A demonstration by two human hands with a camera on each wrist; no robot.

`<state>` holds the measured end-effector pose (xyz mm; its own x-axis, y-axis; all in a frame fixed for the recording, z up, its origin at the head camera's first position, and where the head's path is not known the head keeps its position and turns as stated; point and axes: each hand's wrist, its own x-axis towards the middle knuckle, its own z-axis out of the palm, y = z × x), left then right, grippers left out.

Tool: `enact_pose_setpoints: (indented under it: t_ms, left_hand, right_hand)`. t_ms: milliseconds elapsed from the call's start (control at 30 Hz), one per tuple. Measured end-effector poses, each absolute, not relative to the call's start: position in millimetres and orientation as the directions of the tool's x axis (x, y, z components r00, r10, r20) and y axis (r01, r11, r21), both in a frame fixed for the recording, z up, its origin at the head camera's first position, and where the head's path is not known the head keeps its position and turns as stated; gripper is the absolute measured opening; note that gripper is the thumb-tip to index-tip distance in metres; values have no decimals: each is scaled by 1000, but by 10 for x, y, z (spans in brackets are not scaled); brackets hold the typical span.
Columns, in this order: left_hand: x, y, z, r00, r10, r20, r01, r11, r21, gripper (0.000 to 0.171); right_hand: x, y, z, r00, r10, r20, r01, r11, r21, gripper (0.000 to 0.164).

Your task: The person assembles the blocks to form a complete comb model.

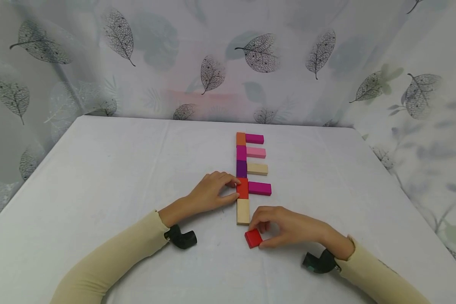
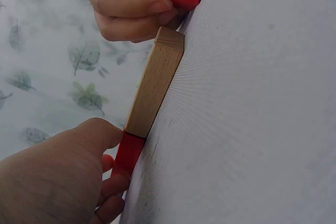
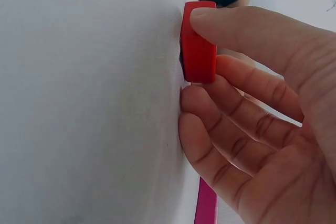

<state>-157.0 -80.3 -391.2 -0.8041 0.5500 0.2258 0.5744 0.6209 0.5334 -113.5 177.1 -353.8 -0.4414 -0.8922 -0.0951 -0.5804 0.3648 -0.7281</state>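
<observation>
In the head view my left hand [image 1: 213,192] reaches in from the left, its thumb and index finger bent at the left edge of an orange-red block [image 1: 242,188]. That block lies in a line of blocks end to end, followed at the near end by a plain wooden block [image 1: 243,212]. Just beyond this near end, my right hand [image 1: 289,226] pinches a red block [image 1: 253,238] between thumb and fingers, low over the white table. In the right wrist view the thumb presses one face of the red block [image 3: 199,45]; the other fingers curl below it.
Up the line lie a purple block [image 1: 241,169], a magenta block [image 1: 241,153] and an orange block [image 1: 241,139]. Sideways off its right edge lie a magenta [image 1: 260,188], a wooden [image 1: 257,169], a pink [image 1: 256,152] and another magenta block [image 1: 255,138]. A leaf-patterned curtain [image 1: 156,63] hangs behind.
</observation>
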Motion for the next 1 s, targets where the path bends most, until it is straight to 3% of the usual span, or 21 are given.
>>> enact_pose_setpoints:
  t_ms: [1000]
  left_hand:
    - [-1592, -797, -3945, -798, 552, 242, 587, 622, 519, 31]
  right_hand:
    - [-1008, 1670, -3557, -488, -873, -13, -650, 373, -662, 29]
